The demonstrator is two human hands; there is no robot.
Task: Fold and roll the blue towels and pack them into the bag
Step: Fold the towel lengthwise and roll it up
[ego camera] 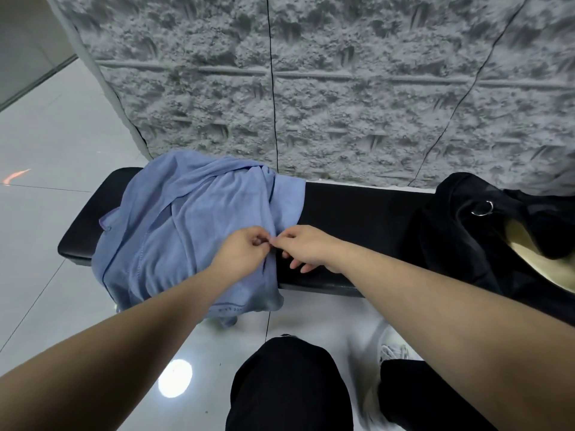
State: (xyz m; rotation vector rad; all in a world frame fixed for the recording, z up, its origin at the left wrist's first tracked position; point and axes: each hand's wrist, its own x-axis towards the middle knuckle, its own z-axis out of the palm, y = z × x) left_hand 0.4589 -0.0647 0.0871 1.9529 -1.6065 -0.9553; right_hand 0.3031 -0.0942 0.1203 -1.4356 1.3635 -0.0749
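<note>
Left hand (241,253) and right hand (306,248) each pinch the edge of crumpled blue towels (186,219) on the black worktop (351,213); black bag (473,231) at right.

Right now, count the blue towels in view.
1 certain: a crumpled blue towel heaped on the black bench's left end, both hands pinching its right edge. Its folds may hide more.

Place: an indoor room, plain and staged; which kind cannot be told.
Wall (342,88): at 12 o'clock, rough grey stone-look panels joined at thin dark seams.
Floor (62,135): from 9 to 6 o'clock, glossy pale tiles mirroring a ceiling light.
Surface (351,213): a black padded bench against the wall.
</note>
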